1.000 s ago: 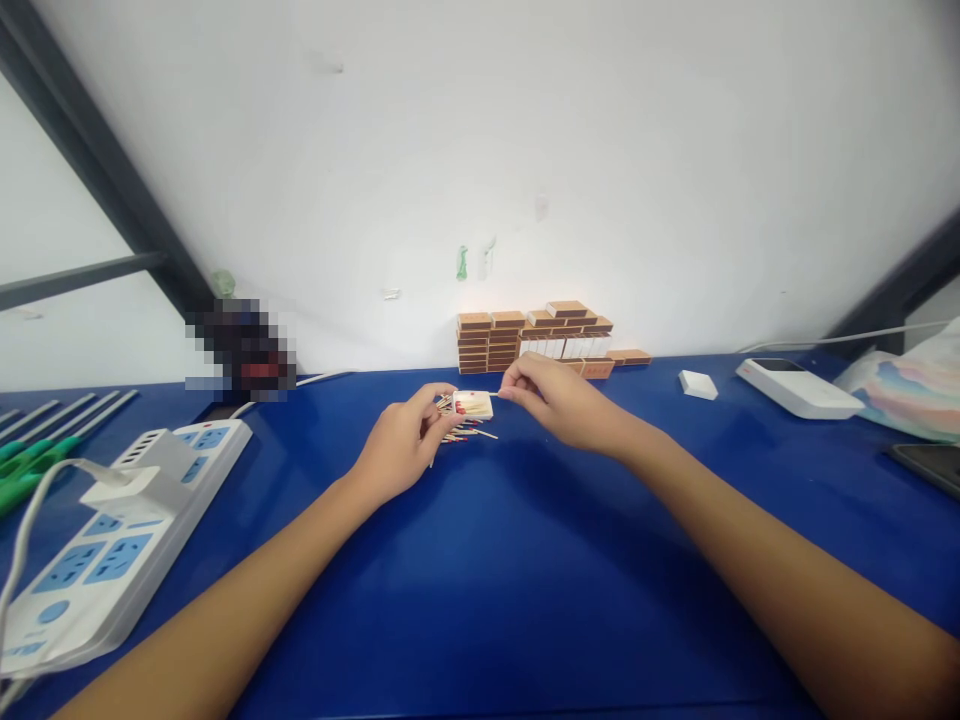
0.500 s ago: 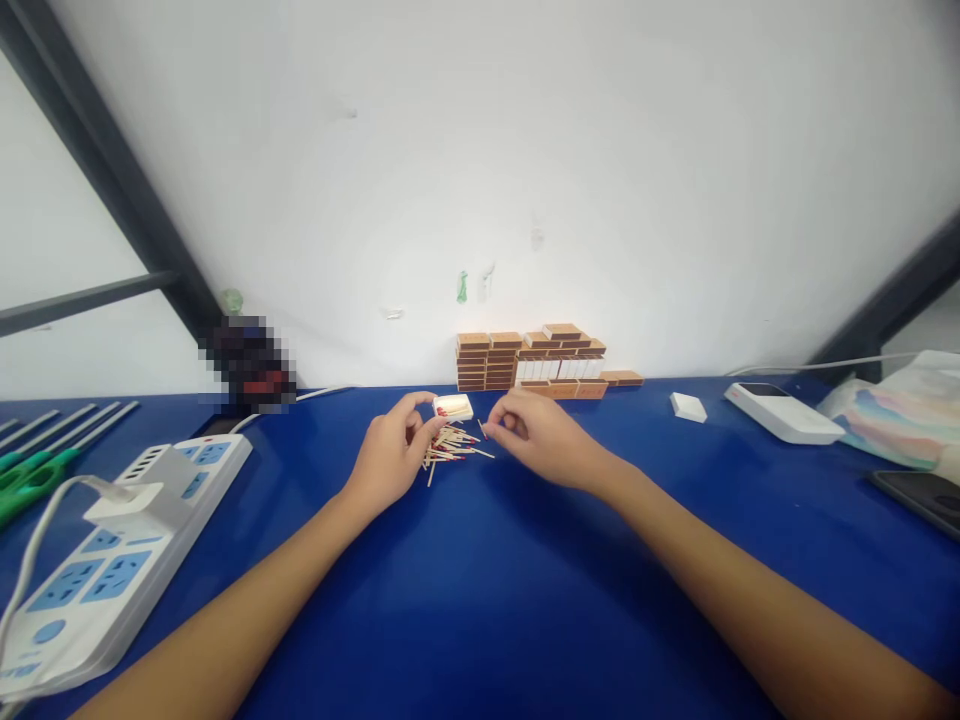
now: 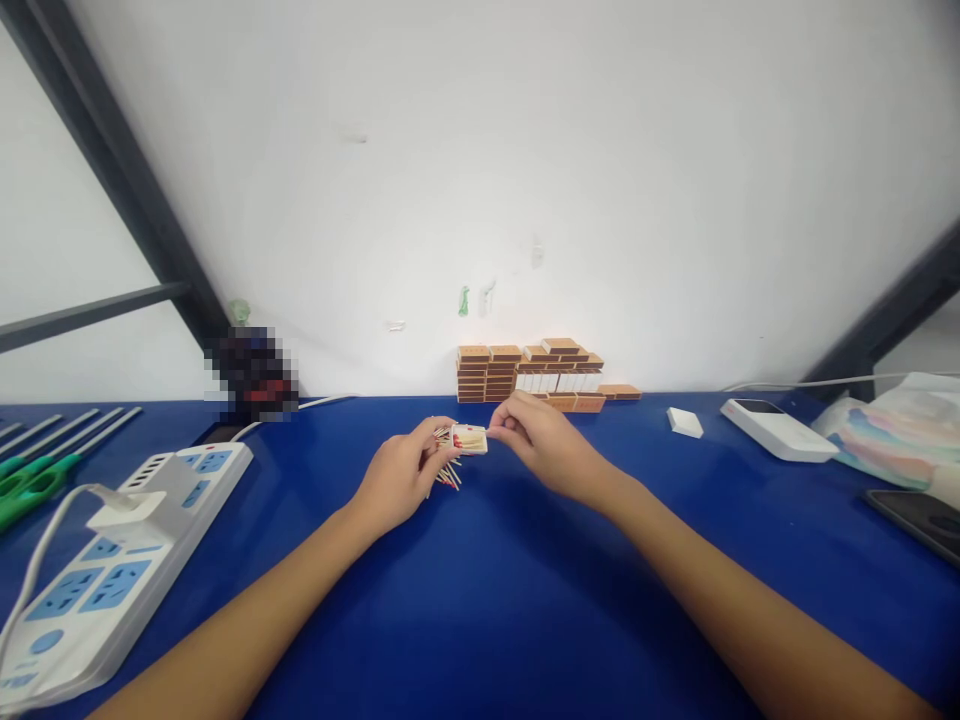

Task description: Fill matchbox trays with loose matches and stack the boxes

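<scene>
Delicately, left hand (image 3: 396,482) clamps white cardboard tray (image 3: 477,451) | right hand (image 3: 546,447) pinched together at its right end, contents unclear | red-headed wooden matches (image 3: 471,440) could spill if tray tips

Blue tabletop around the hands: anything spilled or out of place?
Yes: loose matches lie in an untidy heap on the blue tabletop, beside the left hand and outside the matchbox tray it holds. They stand out against the neatly stacked matchboxes by the wall. Whether they spilled, I cannot tell.
</scene>
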### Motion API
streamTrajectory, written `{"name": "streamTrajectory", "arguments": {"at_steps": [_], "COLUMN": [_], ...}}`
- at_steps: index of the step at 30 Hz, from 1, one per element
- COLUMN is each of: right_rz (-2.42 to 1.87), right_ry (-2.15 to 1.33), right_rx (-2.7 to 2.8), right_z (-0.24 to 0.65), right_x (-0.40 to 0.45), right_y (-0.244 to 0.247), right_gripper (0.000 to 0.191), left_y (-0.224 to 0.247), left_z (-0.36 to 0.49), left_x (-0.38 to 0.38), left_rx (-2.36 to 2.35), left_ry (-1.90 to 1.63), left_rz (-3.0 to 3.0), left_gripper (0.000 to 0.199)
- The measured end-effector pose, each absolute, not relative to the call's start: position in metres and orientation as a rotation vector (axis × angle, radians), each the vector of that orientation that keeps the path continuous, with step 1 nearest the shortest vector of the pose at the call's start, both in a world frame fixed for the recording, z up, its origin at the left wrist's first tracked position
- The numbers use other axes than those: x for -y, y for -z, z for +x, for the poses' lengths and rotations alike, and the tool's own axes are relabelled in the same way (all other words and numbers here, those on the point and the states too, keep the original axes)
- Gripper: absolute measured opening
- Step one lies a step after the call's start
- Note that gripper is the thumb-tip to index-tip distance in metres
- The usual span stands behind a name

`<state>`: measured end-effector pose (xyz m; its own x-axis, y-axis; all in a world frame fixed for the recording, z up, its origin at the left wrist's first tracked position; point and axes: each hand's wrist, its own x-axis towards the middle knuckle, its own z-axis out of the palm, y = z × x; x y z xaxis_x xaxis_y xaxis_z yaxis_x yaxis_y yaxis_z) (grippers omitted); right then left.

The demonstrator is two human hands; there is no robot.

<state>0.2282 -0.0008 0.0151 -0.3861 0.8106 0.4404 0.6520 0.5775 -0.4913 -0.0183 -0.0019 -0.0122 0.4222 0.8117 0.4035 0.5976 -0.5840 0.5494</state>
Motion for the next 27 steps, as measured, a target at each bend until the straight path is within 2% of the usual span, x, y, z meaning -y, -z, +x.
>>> {"name": "streamTrajectory", "arguments": {"at_steps": [9,17,21,24,27], "right_rz": [-1.123,-1.628,-1.43,-1.243,-1.245], "right_ry": [-0.165,-0.258,-0.239,-0.263,-0.295], "right_rx": [2.074,1.984,2.166,2.317,2.38], "right_z": [0.227,0.222,0.219,0.225,0.235], "right_x": [-0.002,-0.024,-0.033,-0.041,-0.045], "right_y": [-0.006,0.019,0.021,0.019,0.017], "right_gripper": [0.012,0.028,0.011,0.02,0.006], "left_y": [0.009,0.009,0.01,0.01,0.01], "left_z": [-0.016,-0.021,-0.021,-0.021,-0.021], "left_x": [0.004,-0.003,-0.004,-0.005,-0.005], "left_rx": [-1.225,-1.507,-1.488,-1.492,-1.513], "left_ry": [-1.0,-1.073,-1.07,-1.05,-1.022], "left_rz": [2.293,2.255,2.289,2.305,2.322], "left_gripper": [0.035,0.033,0.033,0.032,0.032]}}
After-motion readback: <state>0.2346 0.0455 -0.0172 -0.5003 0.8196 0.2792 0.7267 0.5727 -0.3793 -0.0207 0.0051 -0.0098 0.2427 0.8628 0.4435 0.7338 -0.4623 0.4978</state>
